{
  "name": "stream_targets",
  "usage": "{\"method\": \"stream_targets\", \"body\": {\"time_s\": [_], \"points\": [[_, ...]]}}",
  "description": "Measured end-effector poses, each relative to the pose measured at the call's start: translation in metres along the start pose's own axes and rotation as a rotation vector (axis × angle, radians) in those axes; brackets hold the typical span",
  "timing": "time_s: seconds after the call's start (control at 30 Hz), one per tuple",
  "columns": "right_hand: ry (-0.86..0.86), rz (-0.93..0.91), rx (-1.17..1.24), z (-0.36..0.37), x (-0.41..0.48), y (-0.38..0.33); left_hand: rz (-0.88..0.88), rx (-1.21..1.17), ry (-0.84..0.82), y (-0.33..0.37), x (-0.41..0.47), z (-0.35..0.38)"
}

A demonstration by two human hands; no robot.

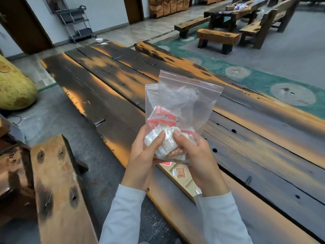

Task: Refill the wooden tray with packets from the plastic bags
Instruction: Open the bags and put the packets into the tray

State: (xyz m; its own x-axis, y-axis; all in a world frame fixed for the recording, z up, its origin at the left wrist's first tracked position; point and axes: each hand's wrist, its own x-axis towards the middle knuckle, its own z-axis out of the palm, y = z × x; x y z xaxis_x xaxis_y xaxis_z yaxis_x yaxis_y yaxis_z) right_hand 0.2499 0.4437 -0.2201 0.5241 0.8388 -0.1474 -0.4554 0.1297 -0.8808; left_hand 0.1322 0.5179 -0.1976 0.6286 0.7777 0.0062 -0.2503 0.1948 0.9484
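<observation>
Left hand: my left hand (142,155) grips the bottom of the zip bags (186,103) from the left, thumb pressing through the plastic.
Right hand: my right hand (198,155) clamps the same bundle from the right; the thumbs almost meet.
Zip bags: two clear bags with red seal strips, held upright, one behind the other.
Contents: red, white and brown packets (163,118) bunched low.
Wooden tray: the wooden tray (184,184) lies on the plank table (105,85) under my hands, partly hidden.
Tray contents: a brown sachet (179,172) in one compartment.
</observation>
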Motion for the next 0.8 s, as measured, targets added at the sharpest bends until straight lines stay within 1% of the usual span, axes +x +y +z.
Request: {"method": "stream_targets", "body": {"time_s": [0.17, 0.43, 0.6, 0.8], "points": [[0.063, -0.010, -0.001, -0.022, 0.007, -0.005, -0.044, 0.001, -0.033, -0.010, 0.017, 0.020], [0.208, -0.006, 0.043, -0.042, 0.015, -0.004, -0.119, -0.054, -0.146, -0.029, 0.043, 0.032], [0.276, -0.021, 0.050, -0.034, 0.032, 0.000, -0.161, -0.080, -0.203, -0.031, 0.067, 0.021], [0.337, -0.079, 0.010, -0.005, 0.065, 0.007, -0.196, -0.095, -0.251, -0.024, 0.107, -0.013]]}}
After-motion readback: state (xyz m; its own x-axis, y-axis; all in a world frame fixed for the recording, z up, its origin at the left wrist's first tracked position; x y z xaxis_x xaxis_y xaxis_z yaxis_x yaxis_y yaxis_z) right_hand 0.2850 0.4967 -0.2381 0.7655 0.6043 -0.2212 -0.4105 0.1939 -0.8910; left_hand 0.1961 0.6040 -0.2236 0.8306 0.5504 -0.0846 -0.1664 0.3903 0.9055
